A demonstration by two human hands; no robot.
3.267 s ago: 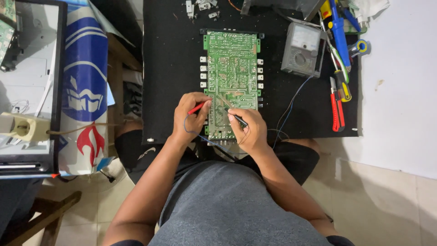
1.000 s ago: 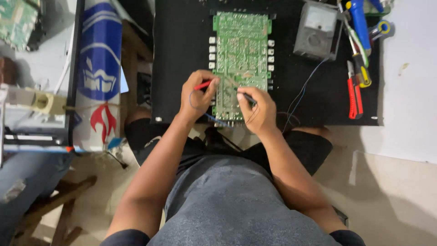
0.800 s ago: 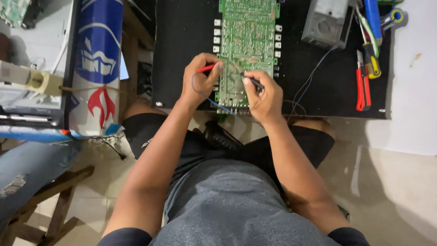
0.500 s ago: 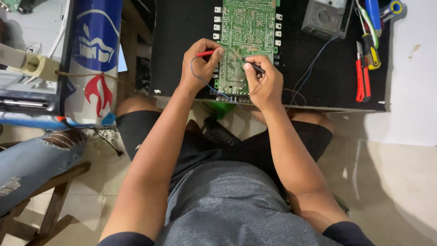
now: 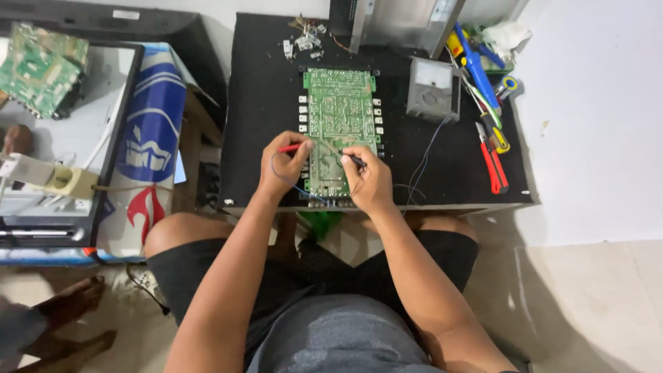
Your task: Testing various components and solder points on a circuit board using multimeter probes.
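Observation:
A green circuit board lies on a black table in front of me. My left hand grips a red test probe, its tip resting on the board's left side. My right hand pinches a black test probe whose tip touches the board's lower middle. Thin leads run from both probes across the table edge. A grey analogue meter stands at the board's right, with a wire trailing toward my right hand.
Red-handled pliers, screwdrivers and blue-handled tools lie at the table's right edge. A metal case stands at the back. Left of the table are a blue and white bag, a flat screen with another green board, and someone's bare feet.
The camera view has tilted up and back, showing more of the table's far side. Both hands keep their probes on the board, with the tips shifted only slightly.

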